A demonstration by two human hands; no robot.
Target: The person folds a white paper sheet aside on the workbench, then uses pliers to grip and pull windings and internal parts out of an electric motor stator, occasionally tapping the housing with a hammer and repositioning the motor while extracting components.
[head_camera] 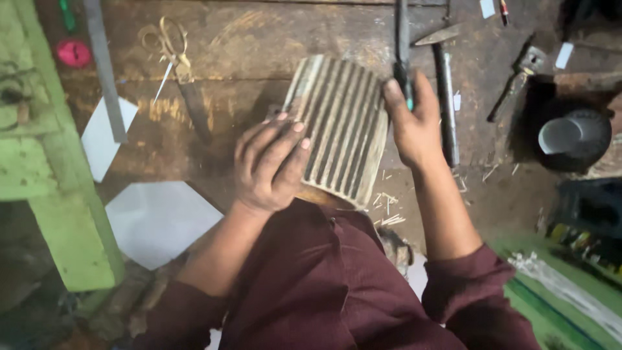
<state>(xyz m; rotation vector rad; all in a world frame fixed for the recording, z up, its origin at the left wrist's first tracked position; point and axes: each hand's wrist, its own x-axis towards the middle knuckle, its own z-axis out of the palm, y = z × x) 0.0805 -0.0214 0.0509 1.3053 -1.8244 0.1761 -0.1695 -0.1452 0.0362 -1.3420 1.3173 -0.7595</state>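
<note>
Ribbed wooden block (340, 129) sits right in the middle of the shot, propped on the person's lap with its far end up over the worn wooden workbench (259, 52), tilted so the grooved face points up at the camera. Left hand (269, 165) is wrapped over the near-left side of it, fingers spread across the ribs, which looks like it's there to pin the piece steady against the knee. Right hand (411, 123) is closed tight around a thin dark tool with a teal grip (403, 45), held upright at the block's right edge, probably so the tip can run along the grooves, though I can't see the tip itself. Little wood slivers (389, 207) are scattered just below the block, near the right forearm. Further out on the bench: a pair of brass-handled scissors (172, 48) off to the upper left, a long metal rod (446, 104) lying just beside the right hand, a hammer-ish tool (518, 81) and a dark round pot (573, 139) well off to the right. White paper sheets (155, 220) lie lower left by a green painted frame (58, 201).
</note>
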